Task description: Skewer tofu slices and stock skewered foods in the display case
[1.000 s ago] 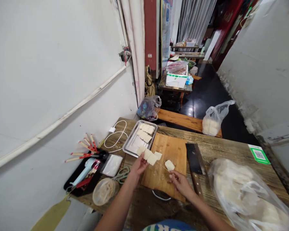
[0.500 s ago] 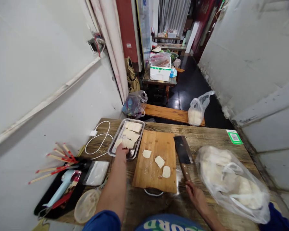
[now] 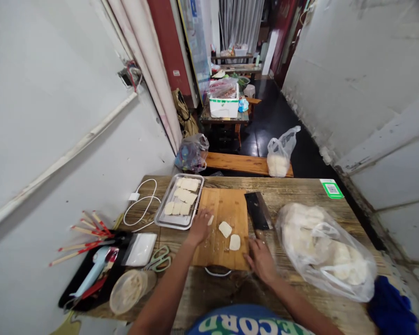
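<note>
My left hand (image 3: 199,229) reaches over the left side of the wooden cutting board (image 3: 221,204), fingers stretched out and partly covering a pale flat slice (image 3: 210,220). Two more slices lie on the board, one near its middle (image 3: 225,229), the other lower right (image 3: 234,242). At the board's right edge, my right hand (image 3: 261,259) has its fingers apart and lies over the handle end of a cleaver (image 3: 257,210); no grip on it shows. Left of the board, a metal tray (image 3: 158,217) holds rows of pale slices (image 3: 185,196) on thin skewers.
A plastic bag of pale rounded pieces (image 3: 326,251) fills the table's right side. On the left are scissors (image 3: 159,258), a plastic tub (image 3: 127,293), a white cable (image 3: 145,197) and a black tray of red-tipped sticks (image 3: 70,293). A bench (image 3: 235,163) stands beyond the table.
My left hand has moved from the tray to the board's left slice. My right hand has let go of the cleaver handle and moved up to the board's edge. The tray's near slices now show uncovered.
</note>
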`<action>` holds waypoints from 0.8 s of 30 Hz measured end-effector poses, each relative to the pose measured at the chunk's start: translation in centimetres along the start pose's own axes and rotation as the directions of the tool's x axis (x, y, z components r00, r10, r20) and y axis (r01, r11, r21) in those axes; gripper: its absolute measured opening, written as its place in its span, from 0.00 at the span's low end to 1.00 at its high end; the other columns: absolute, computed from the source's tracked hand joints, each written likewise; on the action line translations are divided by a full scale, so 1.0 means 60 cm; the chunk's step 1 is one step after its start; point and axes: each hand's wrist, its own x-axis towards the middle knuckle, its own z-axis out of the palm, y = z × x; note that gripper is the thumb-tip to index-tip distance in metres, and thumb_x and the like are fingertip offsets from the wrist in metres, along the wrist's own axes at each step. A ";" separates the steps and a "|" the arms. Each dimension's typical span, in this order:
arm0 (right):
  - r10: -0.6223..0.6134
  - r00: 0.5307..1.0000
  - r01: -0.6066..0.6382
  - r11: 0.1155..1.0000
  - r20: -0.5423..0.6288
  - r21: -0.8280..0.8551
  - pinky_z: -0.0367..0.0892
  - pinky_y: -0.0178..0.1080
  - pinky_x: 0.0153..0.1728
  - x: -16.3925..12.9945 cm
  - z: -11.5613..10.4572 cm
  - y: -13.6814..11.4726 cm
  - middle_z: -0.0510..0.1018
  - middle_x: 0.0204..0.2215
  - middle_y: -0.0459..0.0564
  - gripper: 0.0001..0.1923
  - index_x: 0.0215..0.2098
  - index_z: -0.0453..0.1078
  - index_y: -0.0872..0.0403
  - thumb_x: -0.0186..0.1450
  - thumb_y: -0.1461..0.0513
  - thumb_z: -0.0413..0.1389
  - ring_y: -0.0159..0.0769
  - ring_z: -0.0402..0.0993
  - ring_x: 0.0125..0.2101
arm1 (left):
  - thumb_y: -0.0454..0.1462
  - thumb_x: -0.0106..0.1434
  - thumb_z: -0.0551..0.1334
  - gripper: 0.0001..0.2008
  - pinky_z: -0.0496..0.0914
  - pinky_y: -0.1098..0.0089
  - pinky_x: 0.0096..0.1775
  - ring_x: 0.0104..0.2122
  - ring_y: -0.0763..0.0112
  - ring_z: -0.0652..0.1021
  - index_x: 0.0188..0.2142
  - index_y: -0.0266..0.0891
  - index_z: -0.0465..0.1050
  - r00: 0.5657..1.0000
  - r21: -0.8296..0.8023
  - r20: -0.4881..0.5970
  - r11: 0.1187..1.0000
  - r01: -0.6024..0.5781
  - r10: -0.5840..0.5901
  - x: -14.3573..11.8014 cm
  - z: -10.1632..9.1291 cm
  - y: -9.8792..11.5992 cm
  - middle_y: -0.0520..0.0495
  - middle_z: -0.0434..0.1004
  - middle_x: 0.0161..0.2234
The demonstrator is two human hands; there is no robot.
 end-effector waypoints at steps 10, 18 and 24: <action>-0.074 0.995 0.073 0.997 0.066 0.011 0.58 0.40 0.50 0.055 0.035 -0.051 0.64 0.51 0.57 0.30 0.57 0.56 0.57 0.57 0.59 0.53 0.43 0.62 0.50 | 0.22 0.41 0.62 0.25 0.43 0.60 0.58 0.56 0.55 0.58 0.39 0.42 0.72 0.998 0.072 0.016 0.995 0.064 -0.066 0.006 0.038 -0.007 0.41 0.69 0.45; -0.121 0.977 0.134 0.989 0.176 -0.065 0.60 0.41 0.47 0.084 0.008 -0.059 0.68 0.46 0.57 0.30 0.51 0.63 0.56 0.52 0.53 0.57 0.45 0.64 0.46 | 0.32 0.47 0.62 0.03 0.60 0.63 0.47 0.45 0.54 0.70 0.25 0.39 0.70 0.758 -0.149 -0.533 0.924 0.352 -0.375 0.003 -0.027 -0.039 0.43 0.74 0.31; -0.053 0.965 0.103 0.977 0.258 -0.185 0.62 0.42 0.38 0.121 -0.008 -0.093 0.72 0.40 0.59 0.25 0.45 0.67 0.60 0.54 0.52 0.55 0.46 0.68 0.40 | 0.30 0.49 0.61 0.06 0.64 0.67 0.40 0.44 0.59 0.71 0.29 0.38 0.69 0.604 -0.403 -0.607 0.855 0.326 -0.516 0.049 -0.111 -0.069 0.43 0.73 0.32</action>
